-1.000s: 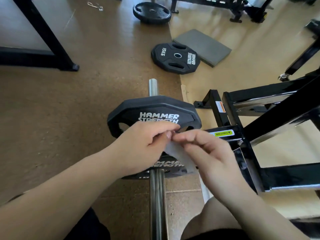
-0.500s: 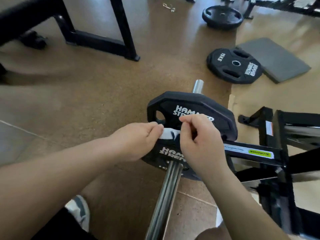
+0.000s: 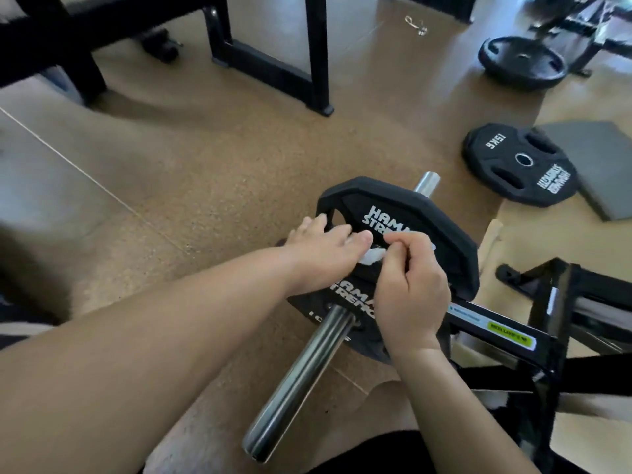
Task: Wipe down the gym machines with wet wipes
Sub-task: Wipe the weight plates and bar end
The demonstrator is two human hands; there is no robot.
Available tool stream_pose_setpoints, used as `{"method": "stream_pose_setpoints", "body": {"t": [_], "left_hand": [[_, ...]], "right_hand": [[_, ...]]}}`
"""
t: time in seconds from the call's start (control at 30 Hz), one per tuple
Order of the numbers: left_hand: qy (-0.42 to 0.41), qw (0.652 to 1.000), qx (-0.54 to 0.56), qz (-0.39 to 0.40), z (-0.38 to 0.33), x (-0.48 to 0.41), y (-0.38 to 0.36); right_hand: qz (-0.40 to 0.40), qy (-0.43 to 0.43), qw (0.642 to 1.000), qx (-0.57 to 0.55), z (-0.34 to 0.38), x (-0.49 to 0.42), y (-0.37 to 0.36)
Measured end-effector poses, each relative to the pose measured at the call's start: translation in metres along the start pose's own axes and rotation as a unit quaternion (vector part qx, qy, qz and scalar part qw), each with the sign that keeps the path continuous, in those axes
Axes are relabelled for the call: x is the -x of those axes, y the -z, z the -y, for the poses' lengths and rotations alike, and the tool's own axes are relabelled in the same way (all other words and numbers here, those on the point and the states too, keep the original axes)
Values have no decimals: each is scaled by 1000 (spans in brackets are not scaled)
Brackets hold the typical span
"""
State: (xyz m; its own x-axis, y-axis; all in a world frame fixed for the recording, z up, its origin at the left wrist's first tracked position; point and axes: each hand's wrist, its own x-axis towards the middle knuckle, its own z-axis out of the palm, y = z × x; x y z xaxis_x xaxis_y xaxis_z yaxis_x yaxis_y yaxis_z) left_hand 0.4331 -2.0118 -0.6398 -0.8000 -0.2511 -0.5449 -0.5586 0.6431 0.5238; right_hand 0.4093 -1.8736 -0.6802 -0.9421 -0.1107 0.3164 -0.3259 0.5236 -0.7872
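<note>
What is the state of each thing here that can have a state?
black octagonal rubber weight plate, upright, loaded on the shiny steel bar.
white wet wipe, crumpled, pinched by the right hand.
left hand, resting on the loaded plate, thumb on the wipe.
black 15 kg plate, lying flat on the floor.
round black plate farther back, flat on the floor.

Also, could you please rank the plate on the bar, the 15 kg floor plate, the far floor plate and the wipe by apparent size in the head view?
1. Plate on the bar, helped by nearness.
2. 15 kg floor plate.
3. Far floor plate, perhaps only smaller through distance.
4. Wipe, only partly visible.
</note>
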Motion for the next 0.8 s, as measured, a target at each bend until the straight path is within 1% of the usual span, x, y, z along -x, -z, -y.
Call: {"method": "stream_pose_setpoints", "body": {"t": [0.13, 0.23, 0.27, 0.33, 0.43, 0.53, 0.6, 0.67, 0.7, 0.77, 0.8], "left_hand": [[-17, 999, -9, -29, 1, -4, -3], [-59, 996, 12, -65, 11, -9, -9], [-77, 993, 30, -80, 19, -11, -12], [-97, 986, 85, -104, 35, -13, -15], [-63, 974, 181, -118, 63, -15, -19], [-19, 956, 268, -116, 80, -22, -24], [-7, 947, 297, -120, 82, -31, -24], [-10, 951, 278, -137, 76, -37, -24], [-36, 959, 238, -152, 71, -38, -23], [-133, 968, 113, -177, 63, -35, -27], [-194, 960, 55, -194, 60, -32, -30]], "right_hand": [[-10, -2, 1000, -18, -3, -3, 0], [-11, -14, 1000, -19, -2, 0, 1], [-7, -3, 1000, -3, -2, 2, -1], [9, 23, 997, 71, 1, 7, -4], [41, 26, 981, 187, 3, 6, -7], [55, 19, 968, 244, 5, 1, -8], [53, 10, 965, 258, 9, 0, -12], [46, -12, 963, 264, 10, -1, -13], [43, -26, 964, 262, 9, -3, -13], [47, -64, 965, 252, 5, -8, -10], [51, -86, 964, 247, 2, -10, -7]]}}
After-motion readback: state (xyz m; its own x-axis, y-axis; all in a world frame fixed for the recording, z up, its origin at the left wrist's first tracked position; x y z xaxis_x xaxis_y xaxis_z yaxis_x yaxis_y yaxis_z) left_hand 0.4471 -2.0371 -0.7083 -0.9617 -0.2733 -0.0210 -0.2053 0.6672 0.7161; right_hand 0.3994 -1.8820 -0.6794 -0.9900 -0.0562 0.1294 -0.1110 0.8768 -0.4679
